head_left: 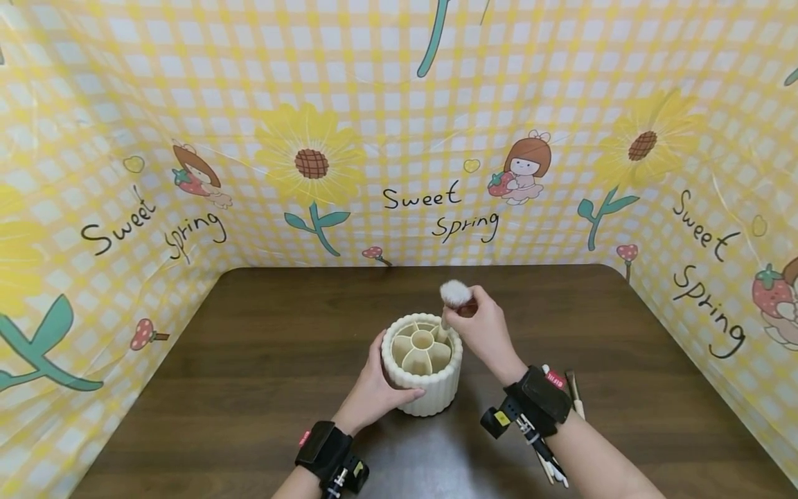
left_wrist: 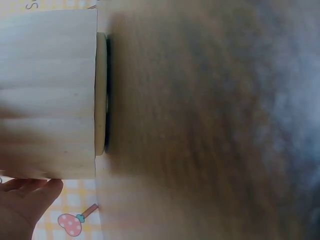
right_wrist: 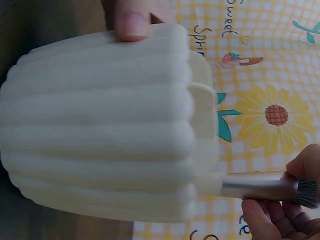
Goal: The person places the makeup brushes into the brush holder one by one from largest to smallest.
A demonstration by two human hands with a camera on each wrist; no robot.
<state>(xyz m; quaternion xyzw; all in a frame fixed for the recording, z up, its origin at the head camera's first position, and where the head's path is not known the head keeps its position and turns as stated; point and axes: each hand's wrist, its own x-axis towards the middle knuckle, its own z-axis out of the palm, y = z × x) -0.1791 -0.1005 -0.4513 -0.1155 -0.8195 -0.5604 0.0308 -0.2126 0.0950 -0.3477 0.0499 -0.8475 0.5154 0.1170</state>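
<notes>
A cream, ribbed brush holder [head_left: 430, 395] with several compartments around a round centre stands upright on the table. My left hand [head_left: 373, 396] grips its left side, the thumb lying across the front wall; in the right wrist view a left fingertip [right_wrist: 132, 25] presses the ribbed wall. My right hand [head_left: 486, 333] pinches a makeup brush [right_wrist: 257, 186] by its metal ferrule, bristles up. White bristle tips [head_left: 455, 293] show in the head view. The brush's pale handle reaches down into a right-hand compartment of the holder; its lower end is hidden.
Several more brushes [head_left: 575, 389] lie on the dark wooden table [head_left: 280, 333] at the right, partly covered by my right wrist and forearm. A yellow checked cloth [head_left: 399, 138] with printed flowers walls in the back and both sides.
</notes>
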